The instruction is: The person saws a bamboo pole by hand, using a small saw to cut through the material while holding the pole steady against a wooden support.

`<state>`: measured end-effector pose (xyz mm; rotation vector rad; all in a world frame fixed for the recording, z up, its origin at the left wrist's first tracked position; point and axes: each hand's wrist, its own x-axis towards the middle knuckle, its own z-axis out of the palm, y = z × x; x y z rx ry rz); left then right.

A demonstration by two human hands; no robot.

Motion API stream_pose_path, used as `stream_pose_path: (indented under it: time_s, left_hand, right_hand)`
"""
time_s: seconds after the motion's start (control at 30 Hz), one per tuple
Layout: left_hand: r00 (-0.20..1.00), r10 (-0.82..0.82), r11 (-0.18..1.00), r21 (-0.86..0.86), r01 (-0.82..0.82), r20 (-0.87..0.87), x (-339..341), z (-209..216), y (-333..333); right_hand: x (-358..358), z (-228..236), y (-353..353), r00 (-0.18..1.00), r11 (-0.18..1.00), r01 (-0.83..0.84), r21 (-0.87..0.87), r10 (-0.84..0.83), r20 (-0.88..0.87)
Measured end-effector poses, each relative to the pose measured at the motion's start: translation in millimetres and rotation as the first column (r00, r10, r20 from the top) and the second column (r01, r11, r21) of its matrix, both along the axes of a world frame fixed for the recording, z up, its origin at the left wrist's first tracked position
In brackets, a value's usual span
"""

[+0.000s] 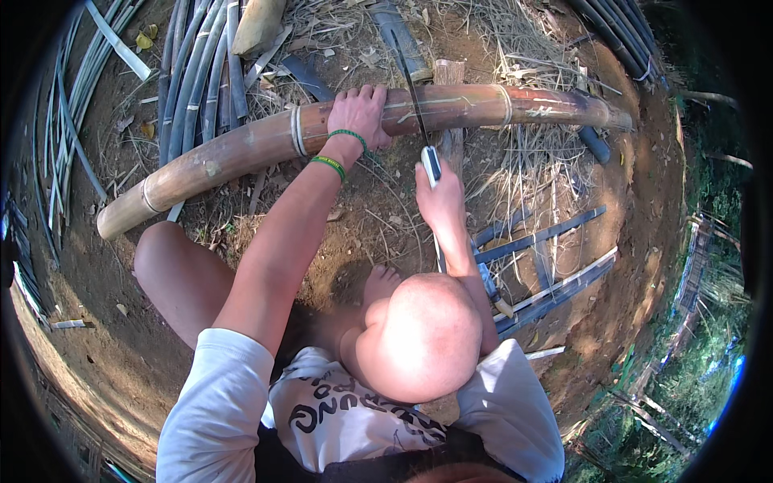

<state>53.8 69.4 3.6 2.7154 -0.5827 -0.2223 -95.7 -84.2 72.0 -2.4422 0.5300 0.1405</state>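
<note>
A thick brown bamboo pole (233, 150) lies crosswise in front of me, light rings at its joints. My left hand (360, 114) presses down on its middle, fingers wrapped over the far side. Just right of that hand, the long thin dark blade of a hand saw (432, 167) lies across the pole and reaches past its far side. My right hand (443, 197) is closed around the saw's pale and dark handle on the near side. How deep the blade sits in the bamboo, I cannot tell.
Under the pole is a wooden support piece (452, 146). Dark split bamboo strips (197, 72) lie at far left, and more slats (555, 294) at right. Dry straw (515, 48) covers the dirt beyond. My bent knee (431, 338) rises close to my right forearm.
</note>
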Motion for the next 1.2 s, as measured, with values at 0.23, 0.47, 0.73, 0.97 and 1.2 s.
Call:
stream_pose_path:
  time_s: [0.23, 0.47, 0.73, 0.97, 1.2]
  left_hand:
    - [0.999, -0.006, 0.999, 0.04, 0.008, -0.051, 5, 1, 9]
    - [1.0, 0.02, 1.0, 0.02, -0.02, 0.02, -1, -3, 10]
    - [0.998, -0.007, 1.0, 0.012, 0.006, 0.066, -1, -8, 4]
    - [0.999, 0.005, 1.0, 0.013, -0.005, 0.041, -3, -2, 8]
    - [1.0, -0.003, 1.0, 0.021, 0.003, -0.001, -1, -1, 1]
  right_hand:
    - [-34, 8, -4, 1.0, 0.999, -0.007, 0.045, 0.006, 0.017]
    - [-34, 15, -4, 1.0, 0.997, 0.011, 0.077, -0.011, -0.002]
    - [-12, 5, -5, 1.0, 0.999, 0.011, 0.042, -0.01, -0.029]
    - [-63, 20, -13, 0.997, 0.996, 0.047, 0.07, -0.042, -0.067]
    - [54, -7, -1, 0.995, 0.997, -0.072, 0.0, 0.072, 0.064]
